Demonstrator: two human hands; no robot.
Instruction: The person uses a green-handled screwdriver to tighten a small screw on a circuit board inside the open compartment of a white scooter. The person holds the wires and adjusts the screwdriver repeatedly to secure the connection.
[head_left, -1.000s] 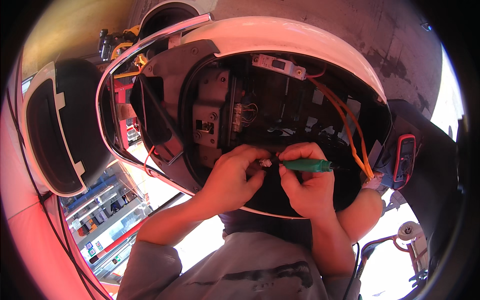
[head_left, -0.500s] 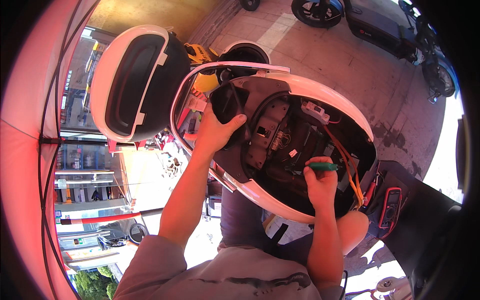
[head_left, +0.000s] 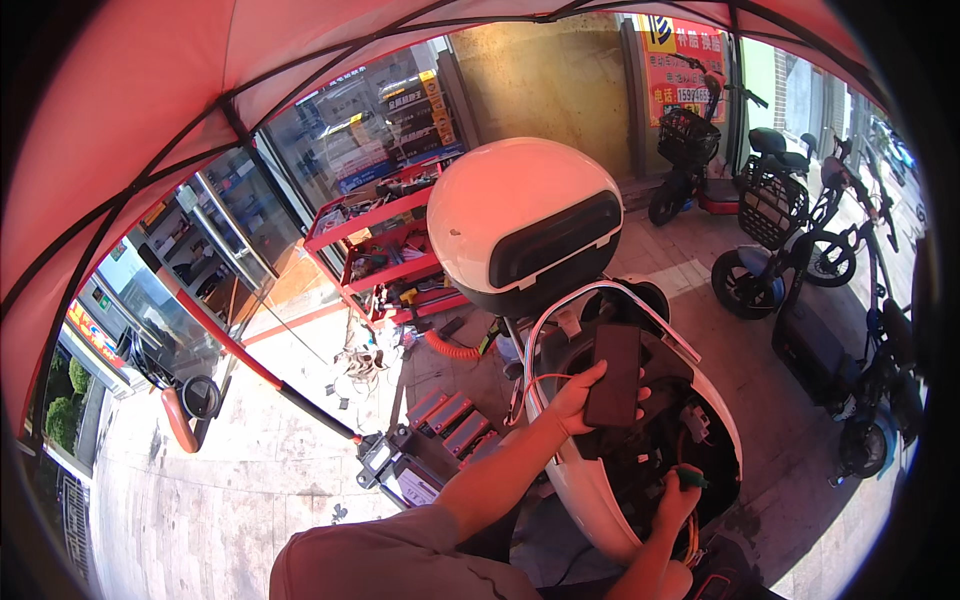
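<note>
The opened white scooter body point(head_left: 575, 490), with a dark cavity, wires and a grey breaker point(head_left: 697, 420), is in front of me at lower right. My left hand point(head_left: 587, 400) grips a flat black rectangular object point(head_left: 615, 375), phone-like in shape, held over the upper part of the cavity, with an orange wire close by. My right hand point(head_left: 672, 505) is lower, at the cavity's right, closed on a green-handled tool point(head_left: 690, 478). A red-edged multimeter point(head_left: 714, 586) is partly visible at the bottom edge.
A white top box point(head_left: 515, 200) stands beyond the cavity. Left of it are a red tool cart point(head_left: 320, 232), an orange coiled hose point(head_left: 450, 347) and batteries point(head_left: 440, 425) on the pavement. Parked electric bikes point(head_left: 760, 285) line the right. A red canopy point(head_left: 150, 90) and its poles arch overhead.
The view has swung up toward the shopfront. My left hand left the small piece near my right hand, took hold of the black object and raised it. The green tool stayed in my right hand.
</note>
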